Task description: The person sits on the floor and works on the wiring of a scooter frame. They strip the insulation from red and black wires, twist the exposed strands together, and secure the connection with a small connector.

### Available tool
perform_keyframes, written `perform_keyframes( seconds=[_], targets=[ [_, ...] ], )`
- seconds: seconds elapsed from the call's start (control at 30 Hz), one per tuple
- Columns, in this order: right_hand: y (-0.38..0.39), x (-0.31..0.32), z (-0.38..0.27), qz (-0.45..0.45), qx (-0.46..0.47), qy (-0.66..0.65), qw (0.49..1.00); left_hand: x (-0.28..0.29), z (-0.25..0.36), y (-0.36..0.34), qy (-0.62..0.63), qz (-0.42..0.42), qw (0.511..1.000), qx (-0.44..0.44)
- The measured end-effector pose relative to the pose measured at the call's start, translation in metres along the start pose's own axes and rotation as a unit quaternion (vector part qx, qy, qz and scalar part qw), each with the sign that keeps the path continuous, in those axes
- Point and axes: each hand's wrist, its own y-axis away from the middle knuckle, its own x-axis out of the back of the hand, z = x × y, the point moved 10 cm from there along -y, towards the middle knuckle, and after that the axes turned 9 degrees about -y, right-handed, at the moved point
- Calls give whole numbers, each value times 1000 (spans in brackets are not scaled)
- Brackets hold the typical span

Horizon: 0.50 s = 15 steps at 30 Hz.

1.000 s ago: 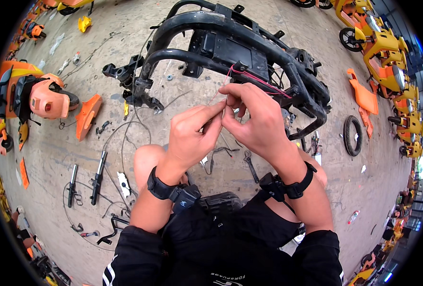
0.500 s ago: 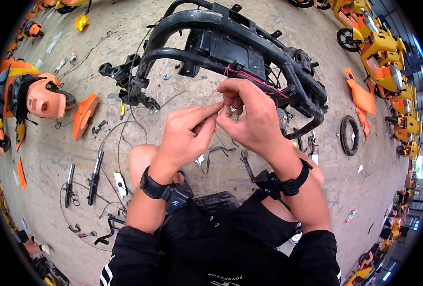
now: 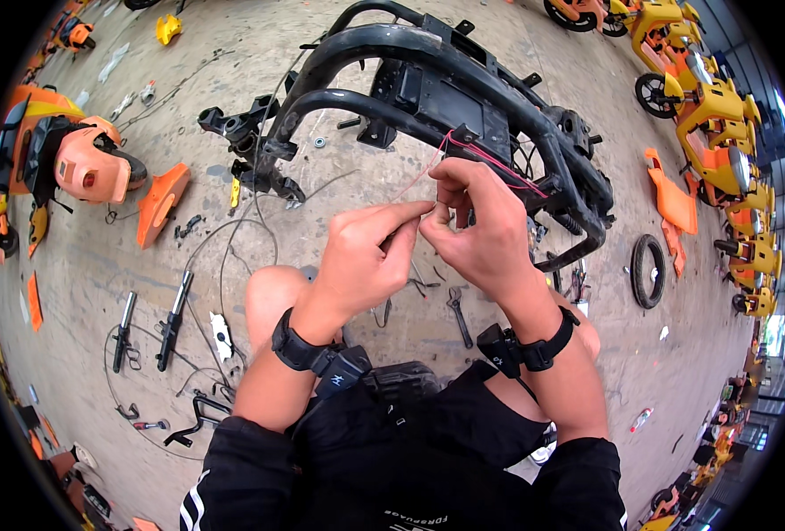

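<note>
Head view, centre frame: left hand [image 3: 366,257] and right hand [image 3: 481,234] pinch fingertips together on a thin red wire [image 3: 499,164] beside a black frame [image 3: 410,44].

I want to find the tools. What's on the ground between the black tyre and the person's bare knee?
In the head view, a wrench lies on the concrete between the knee and the tyre, behind both hands.

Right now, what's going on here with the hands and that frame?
A person crouches on the concrete floor in front of a stripped black scooter frame. The left hand and right hand meet fingertip to fingertip, pinching a thin red wire that runs up to the frame. A wrench, fork tubes and orange body panels lie scattered around.
</note>
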Motion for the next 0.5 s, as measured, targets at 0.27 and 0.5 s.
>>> perform_keyframes(
  seconds=[0.27,0.5],
  targets=[
    [-6,19,7,48,9,31,998,10,-3,-1,-2,20,999,28],
    [-5,5,-8,-17,16,-30,999,10,-7,2,-4,17,999,48]
  ],
)
